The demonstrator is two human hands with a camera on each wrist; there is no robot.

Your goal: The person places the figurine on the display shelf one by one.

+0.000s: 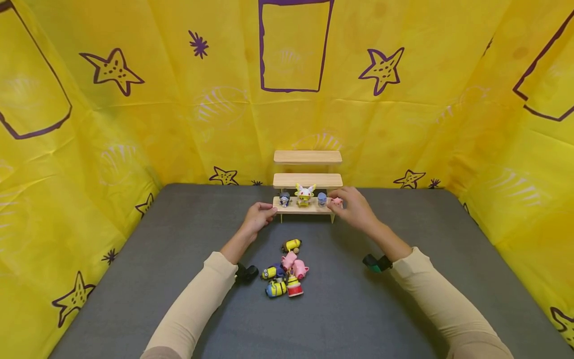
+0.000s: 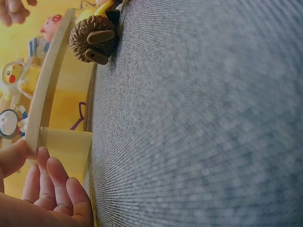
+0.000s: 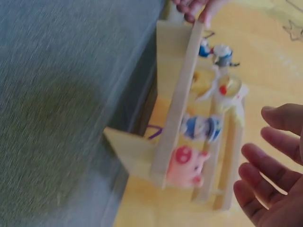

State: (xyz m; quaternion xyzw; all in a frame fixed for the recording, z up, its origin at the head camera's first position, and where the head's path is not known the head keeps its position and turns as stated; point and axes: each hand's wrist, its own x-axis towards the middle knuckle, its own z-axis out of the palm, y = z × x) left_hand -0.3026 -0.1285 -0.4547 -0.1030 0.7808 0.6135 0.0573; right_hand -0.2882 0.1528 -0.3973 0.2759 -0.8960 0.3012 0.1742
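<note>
A three-step wooden display shelf point(image 1: 307, 180) stands at the back of the table. My left hand point(image 1: 260, 216) pinches the left end of its lowest step, thumb above and fingertips below, as the left wrist view shows. Along that step stand a dark-capped figurine point(image 1: 284, 199), a yellow figurine in a white eared hood point(image 1: 305, 195), a blue-capped figurine point(image 1: 322, 199) and, at the right end, a pink pig figurine point(image 3: 184, 165). Beside the pig is my right hand point(image 1: 353, 208); in the right wrist view its fingers are spread and apart from the pig, holding nothing.
In front of the shelf lies a loose pile of toys: two pink pigs point(image 1: 300, 269), several yellow minion figures point(image 1: 276, 288) and a brown-and-yellow figurine point(image 1: 292, 245) nearest the shelf. A yellow printed cloth point(image 1: 215, 134) hangs close behind and on both sides.
</note>
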